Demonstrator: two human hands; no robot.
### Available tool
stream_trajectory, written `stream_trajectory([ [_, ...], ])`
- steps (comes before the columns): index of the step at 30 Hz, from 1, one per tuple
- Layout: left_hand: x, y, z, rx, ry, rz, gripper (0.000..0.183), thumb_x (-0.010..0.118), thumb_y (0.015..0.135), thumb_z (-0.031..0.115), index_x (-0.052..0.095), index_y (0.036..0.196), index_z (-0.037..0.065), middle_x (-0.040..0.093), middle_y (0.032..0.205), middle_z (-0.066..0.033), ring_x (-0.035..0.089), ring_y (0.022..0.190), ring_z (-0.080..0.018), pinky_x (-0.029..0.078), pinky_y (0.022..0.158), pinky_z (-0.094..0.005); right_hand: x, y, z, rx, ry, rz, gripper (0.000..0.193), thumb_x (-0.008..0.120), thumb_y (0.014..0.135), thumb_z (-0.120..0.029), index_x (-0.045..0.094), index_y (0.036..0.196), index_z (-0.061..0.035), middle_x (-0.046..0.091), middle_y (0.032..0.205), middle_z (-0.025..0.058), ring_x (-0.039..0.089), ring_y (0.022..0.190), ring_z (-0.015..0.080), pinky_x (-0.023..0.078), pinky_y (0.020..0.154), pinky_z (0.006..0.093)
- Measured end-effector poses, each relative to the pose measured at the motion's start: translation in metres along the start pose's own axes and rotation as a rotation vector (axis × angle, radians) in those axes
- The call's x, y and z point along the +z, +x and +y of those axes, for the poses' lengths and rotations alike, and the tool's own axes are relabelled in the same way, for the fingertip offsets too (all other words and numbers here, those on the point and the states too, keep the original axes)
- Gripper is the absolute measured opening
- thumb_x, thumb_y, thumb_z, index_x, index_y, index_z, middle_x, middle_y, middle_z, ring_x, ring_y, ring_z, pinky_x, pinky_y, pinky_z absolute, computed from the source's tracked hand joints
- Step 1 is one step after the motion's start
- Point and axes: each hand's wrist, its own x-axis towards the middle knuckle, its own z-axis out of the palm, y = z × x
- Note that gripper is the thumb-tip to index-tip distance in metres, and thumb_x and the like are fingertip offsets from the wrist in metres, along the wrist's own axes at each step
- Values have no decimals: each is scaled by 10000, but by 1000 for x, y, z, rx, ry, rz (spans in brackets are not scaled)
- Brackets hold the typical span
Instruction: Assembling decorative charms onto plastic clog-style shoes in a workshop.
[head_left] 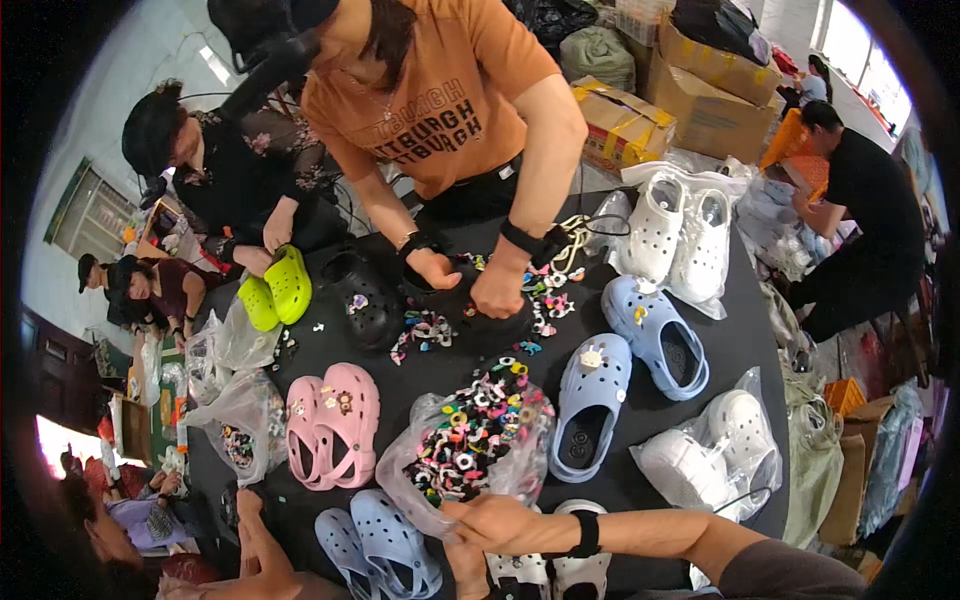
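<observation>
A person's right hand point(500, 522) reaches fingers-apart into a clear bag of colourful shoe charms point(470, 445), seemingly choosing one, while the left hand point(262, 545) rests open near light blue clogs point(385, 550).

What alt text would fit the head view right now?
The person's right hand is at the near edge of a clear bag of colourful shoe charms on a black table, the left hand beside pale blue clogs. Pink clogs lie nearby; across the table a person in an orange shirt handles a black clog.
</observation>
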Motion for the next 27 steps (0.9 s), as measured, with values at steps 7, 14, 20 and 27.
stream_trajectory([
  [7,3,-5,15,-154,-268,92,393,427,1000,316,447,1292,54,576,1136,-95,585,985,-180,493,839,-328,-18,-32,11,96,-278,-78,341,587,834,-179,516,1163,-123,641,844,138,643,765,346,513,639,425],
  [14,-7,-19,20,-160,-76,71,313,504,986,242,510,1203,17,625,975,-105,615,788,-152,517,683,-275,-29,-58,4,203,-354,-81,441,635,831,-345,523,1167,-82,654,888,150,660,765,333,523,613,429],
  [20,-18,-36,28,-237,56,77,243,544,965,195,522,1079,-19,615,857,-100,601,704,-177,487,618,-285,-23,-64,9,130,-477,-167,386,687,767,-267,600,1101,-94,632,879,85,661,758,283,525,598,413],
  [27,-33,-51,22,-145,48,87,175,616,910,82,568,1028,-38,597,774,-71,582,686,-146,480,620,-274,-15,-63,14,-5,-535,-66,315,652,643,-96,668,956,-127,622,890,42,610,901,251,498,741,385],
])
